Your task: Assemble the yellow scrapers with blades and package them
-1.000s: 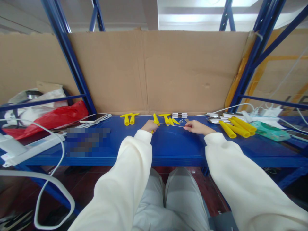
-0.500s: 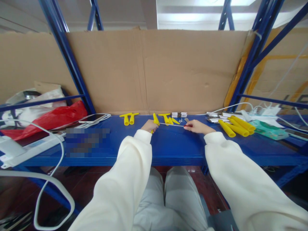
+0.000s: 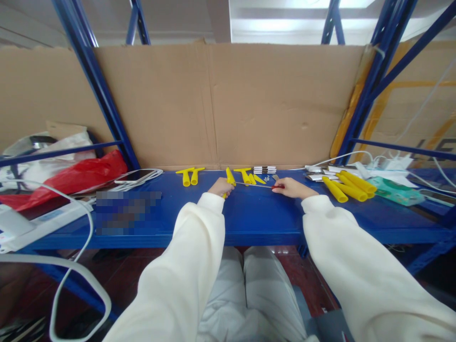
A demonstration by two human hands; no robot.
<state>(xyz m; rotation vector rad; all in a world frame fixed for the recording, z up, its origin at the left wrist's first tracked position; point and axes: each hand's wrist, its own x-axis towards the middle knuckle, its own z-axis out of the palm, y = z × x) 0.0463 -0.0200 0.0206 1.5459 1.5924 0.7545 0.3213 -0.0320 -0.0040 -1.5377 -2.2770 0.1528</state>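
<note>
My left hand is closed around a yellow T-shaped plastic handle, whose top sticks up past the fingers. In my right hand is a screwdriver, gripped by its red end. Its thin metal shaft runs left to the yellow handle; whether the tip touches it or sits in it, I cannot tell. Just beyond lie another yellow T-shaped handle, small yellow pieces, tiny pale parts and a row of metal pieces. A small metal blade-like piece shows behind my right fingers.
Two yellow T-shaped handles lie left on the blue shelf. Right are several yellow tubes, metal plates and a green packet. White cables, a red bag and a power strip occupy the left.
The view has shifted very slightly. Both hands keep their grip and place, and the screwdriver still reaches to the yellow handle.
</note>
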